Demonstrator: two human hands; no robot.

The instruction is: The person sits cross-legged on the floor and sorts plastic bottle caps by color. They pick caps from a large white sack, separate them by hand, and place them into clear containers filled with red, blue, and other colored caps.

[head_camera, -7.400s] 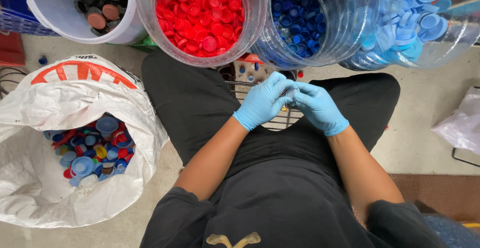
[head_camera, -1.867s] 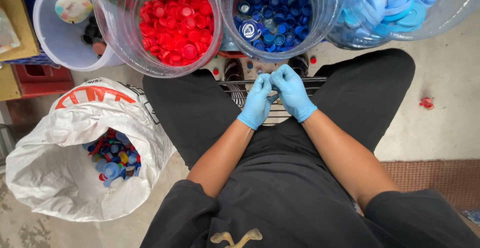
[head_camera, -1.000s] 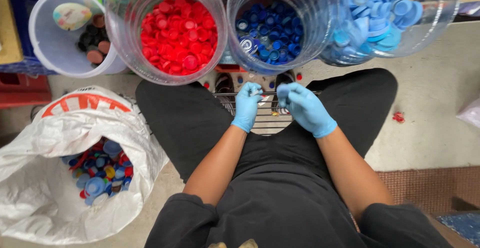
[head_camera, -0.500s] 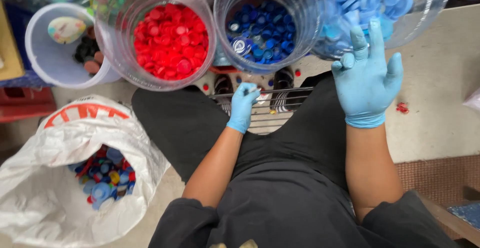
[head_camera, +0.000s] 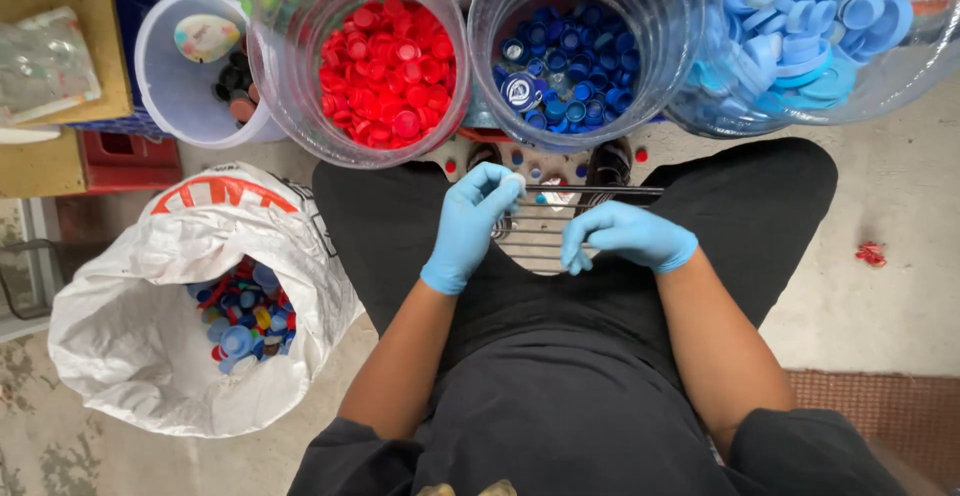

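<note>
One head-worn camera looks steeply down, close over the seated person's lap and the floor ahead

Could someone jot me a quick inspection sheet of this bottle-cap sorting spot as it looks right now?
Surface: concrete floor; wire rack between the knees.
Job's things: clear tubs of red caps, dark blue caps and light blue caps; white sack of mixed caps.
Clutter: loose caps on floor; white bucket.
Hands: left hand pinches something small; right hand rests on the rack.
Cables: nothing seen.
Surroundings: red crate, wooden box.
</note>
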